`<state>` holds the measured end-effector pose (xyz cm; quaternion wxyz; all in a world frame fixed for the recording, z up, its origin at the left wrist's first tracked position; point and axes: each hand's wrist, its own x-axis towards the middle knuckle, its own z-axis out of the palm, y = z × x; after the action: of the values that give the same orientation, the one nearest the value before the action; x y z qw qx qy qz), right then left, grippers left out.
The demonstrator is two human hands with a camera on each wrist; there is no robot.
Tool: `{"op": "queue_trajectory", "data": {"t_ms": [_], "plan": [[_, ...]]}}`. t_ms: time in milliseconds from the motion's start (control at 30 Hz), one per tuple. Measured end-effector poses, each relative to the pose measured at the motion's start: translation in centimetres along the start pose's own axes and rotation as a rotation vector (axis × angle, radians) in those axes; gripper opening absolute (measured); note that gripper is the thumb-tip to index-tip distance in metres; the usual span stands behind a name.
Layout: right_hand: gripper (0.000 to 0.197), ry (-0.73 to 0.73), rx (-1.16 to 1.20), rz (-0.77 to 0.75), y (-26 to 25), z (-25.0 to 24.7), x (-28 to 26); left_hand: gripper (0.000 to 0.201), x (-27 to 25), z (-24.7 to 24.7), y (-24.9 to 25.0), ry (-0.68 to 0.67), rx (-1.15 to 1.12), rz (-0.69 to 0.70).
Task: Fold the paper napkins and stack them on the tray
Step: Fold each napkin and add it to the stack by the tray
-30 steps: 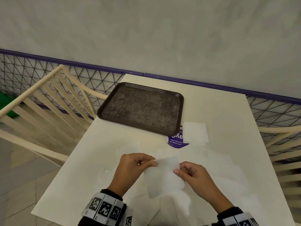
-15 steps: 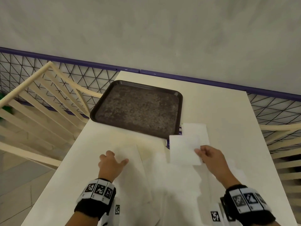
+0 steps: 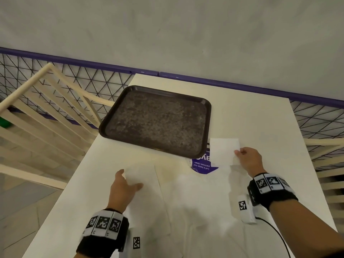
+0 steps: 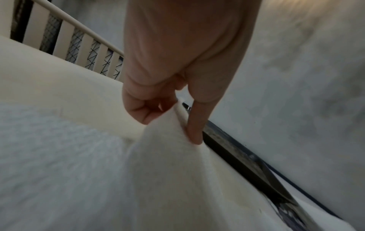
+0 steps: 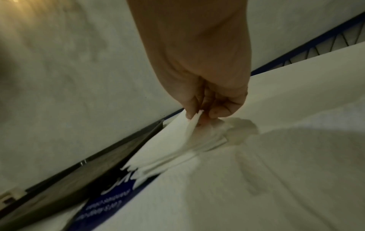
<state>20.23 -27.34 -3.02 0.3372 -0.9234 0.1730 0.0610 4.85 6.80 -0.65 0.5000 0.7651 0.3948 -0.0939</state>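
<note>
On the white table (image 3: 260, 116), at 12 o'clock from the person, the dark tray (image 3: 158, 121) lies bare, with a purple sticker (image 3: 202, 166) showing from under its near right corner. At 1 o'clock, the right hand (image 3: 248, 161) pinches a folded napkin (image 3: 223, 151) by its right edge between thumb and fingers (image 5: 190, 107), holding it over other folded napkins just right of the tray, beside it and not on it. At 11 o'clock, the left hand (image 3: 123, 190) grips the far corner of an unfolded napkin (image 3: 143, 185), thumb and curled fingers (image 4: 194, 125) closed on the lifted paper. More white napkins lie spread flat across the near half of the table between the 2 hands.
</note>
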Motion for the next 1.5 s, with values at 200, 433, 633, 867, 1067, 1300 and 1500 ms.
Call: {"op": "queue_trajectory", "data": {"t_ms": [200,433,633,867,1067,1300,1500], "plan": [[0.042,0.094,-0.037,-0.003,-0.2,0.7,-1.0,0.015,-1.3,-0.6,0.3,-0.126,-0.003,0.173],[0.037,-0.109,0.151,-0.242,-4.2,1.4,-9.2,0.015,-4.2,-0.7,2.2,-0.318,-0.176,0.33],[0.014,-0.753,0.3,-0.307,-5.3,1.1,-17.3,0.019,-6.6,-0.5,4.4,-0.438,-0.318,0.41],[0.035,-0.454,0.509,-0.372,-4.5,-0.1,-20.0,0.024,-9.2,0.2,5.0,-0.511,-0.409,0.479],[0.018,-0.41,0.689,-0.318,-3.9,-2.2,-20.6,0.017,-10.6,1.1,3.9,-0.591,-0.262,0.501],[0.02,-0.442,0.772,-0.254,-3.5,-3.3,-21.5,0.024,-11.7,1.1,3.8,-0.524,-0.241,0.562],[0.023,-0.481,0.881,-0.25,-3.4,-3.8,-21.7,0.03,-12.5,1.0,4.2,-0.509,-0.291,0.586]]}}
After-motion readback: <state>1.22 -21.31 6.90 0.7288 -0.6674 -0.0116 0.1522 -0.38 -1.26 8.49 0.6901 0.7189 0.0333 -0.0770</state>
